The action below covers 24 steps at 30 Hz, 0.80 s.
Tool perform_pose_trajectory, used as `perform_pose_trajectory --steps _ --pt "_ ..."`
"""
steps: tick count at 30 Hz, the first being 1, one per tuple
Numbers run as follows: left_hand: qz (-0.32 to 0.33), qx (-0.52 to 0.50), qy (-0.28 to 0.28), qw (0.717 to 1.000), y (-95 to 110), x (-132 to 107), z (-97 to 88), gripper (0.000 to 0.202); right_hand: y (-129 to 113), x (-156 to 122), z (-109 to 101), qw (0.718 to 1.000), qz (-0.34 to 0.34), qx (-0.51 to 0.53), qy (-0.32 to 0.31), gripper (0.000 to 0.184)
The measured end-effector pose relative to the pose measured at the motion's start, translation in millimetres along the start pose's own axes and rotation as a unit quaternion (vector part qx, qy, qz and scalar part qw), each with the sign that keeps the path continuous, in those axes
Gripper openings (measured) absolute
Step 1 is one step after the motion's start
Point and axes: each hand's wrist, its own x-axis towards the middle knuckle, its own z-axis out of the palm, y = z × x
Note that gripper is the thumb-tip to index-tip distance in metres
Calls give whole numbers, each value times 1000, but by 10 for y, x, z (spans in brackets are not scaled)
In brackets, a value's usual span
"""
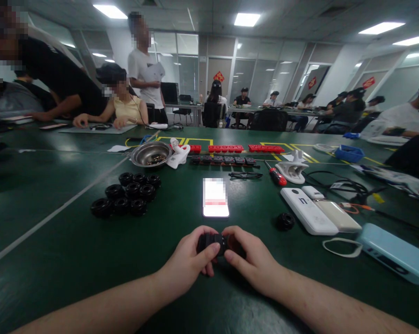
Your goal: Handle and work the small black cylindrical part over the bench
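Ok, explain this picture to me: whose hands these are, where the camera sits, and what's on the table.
There is no machine here. A person wears a camera on the head, and it looks down at their own two bare hands. The left hand and right hand together grip a small black part. On the green table lie a cluster of black rings, a lit phone, a metal bowl, a red-handled screwdriver and one lone black ring. Farther back, other people sit at work.
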Motion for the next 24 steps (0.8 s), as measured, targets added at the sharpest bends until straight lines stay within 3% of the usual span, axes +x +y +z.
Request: perform_pose_trajectory --steps 8,13,24 --pt "-7 2 -3 1000 0 23 -6 34 -10 8 10 1000 8 -10 -3 12" --pt "-14 5 11 1000 4 23 -1 34 -11 -3 7 1000 -3 -20 7 23" --pt "-13 -20 2 1000 -20 25 -16 37 8 -9 8 1000 3 17 -6 17"
